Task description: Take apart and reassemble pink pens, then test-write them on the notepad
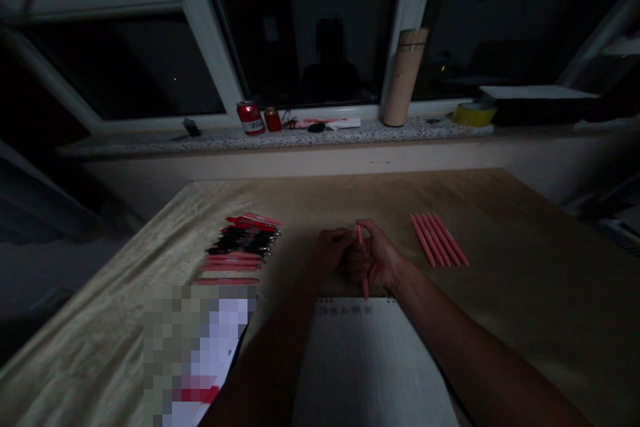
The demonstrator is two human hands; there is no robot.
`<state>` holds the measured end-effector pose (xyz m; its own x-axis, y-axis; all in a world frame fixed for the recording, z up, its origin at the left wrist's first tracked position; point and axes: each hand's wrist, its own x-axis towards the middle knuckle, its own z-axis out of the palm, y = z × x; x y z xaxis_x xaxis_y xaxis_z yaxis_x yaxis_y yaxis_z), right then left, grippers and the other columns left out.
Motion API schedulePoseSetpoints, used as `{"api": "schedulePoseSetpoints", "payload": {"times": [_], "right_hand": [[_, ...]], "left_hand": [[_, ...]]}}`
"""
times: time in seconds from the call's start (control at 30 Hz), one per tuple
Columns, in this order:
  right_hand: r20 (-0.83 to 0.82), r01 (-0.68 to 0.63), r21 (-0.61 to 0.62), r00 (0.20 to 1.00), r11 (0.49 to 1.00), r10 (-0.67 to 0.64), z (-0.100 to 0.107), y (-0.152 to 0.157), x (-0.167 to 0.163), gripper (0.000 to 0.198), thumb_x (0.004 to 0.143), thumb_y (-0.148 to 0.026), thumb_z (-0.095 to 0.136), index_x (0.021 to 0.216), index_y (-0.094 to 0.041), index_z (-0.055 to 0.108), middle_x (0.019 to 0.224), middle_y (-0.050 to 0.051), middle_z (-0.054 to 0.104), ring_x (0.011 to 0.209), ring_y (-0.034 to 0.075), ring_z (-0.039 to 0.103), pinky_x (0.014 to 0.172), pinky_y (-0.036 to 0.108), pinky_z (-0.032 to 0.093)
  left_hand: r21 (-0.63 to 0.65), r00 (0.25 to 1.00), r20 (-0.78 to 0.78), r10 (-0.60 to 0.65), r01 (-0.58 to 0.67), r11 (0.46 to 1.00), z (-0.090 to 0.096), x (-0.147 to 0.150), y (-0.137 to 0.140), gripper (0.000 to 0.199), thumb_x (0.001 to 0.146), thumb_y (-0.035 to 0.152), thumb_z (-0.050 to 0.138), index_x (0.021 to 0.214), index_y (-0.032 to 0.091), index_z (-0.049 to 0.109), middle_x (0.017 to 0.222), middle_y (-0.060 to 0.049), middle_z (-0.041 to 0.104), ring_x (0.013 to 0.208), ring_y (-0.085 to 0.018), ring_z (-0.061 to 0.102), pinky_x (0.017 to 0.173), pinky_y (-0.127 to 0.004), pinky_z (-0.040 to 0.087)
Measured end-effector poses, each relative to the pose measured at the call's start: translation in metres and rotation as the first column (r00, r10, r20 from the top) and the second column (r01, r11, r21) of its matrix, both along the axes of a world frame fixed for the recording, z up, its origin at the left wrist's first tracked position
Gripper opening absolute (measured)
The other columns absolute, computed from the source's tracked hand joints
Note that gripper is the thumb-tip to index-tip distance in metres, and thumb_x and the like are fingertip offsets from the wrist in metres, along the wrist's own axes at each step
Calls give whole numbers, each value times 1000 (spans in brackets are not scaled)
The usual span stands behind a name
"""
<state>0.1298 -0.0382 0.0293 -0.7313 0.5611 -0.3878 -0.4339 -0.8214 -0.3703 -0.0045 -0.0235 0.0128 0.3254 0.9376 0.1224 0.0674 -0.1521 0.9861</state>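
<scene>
A pink pen (363,273) stands nearly upright above the top edge of the notebook (373,360). My right hand (383,259) is closed around it, the thumb up by its upper end. My left hand (330,250) is closed just to the left, its curled fingertips close against the pen and the right hand. Whatever its fingers may hold is hidden in the dim light. Several pink pens (437,240) lie side by side to the right. On the left is a pile of black pens (245,239), red pens (245,221) and more pink pens (233,263).
A cloth-covered table (525,320) bears everything. A blurred white sheet (220,340) lies at the front left. On the windowsill (300,139) stand a red can (251,118), a small red jar (273,119), a tall tan cylinder (406,78) and a yellow tape roll (474,115).
</scene>
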Motion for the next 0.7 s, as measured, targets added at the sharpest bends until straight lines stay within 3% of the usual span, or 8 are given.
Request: {"api": "schedulePoseSetpoints", "payload": {"times": [0.47,0.7], "right_hand": [[-9,-2,30,1000,1000,2,-2,0,0,51,80,-62,30,48,-22,32,36,-5,31,33,10,25,36,24,28],[-8,-27,75,1000,997,28,-4,0,0,59,80,-72,27,50,-22,33,37,-5,32,34,10,28,38,23,29]], "left_hand": [[7,1000,20,-20,19,1000,-2,-1,1,34,77,45,60,64,14,66,67,-6,63,64,-15,56,65,-29,43],[4,1000,18,12,-12,1000,-2,0,0,33,79,42,58,62,14,65,65,-6,63,61,-14,56,63,-29,44]]}}
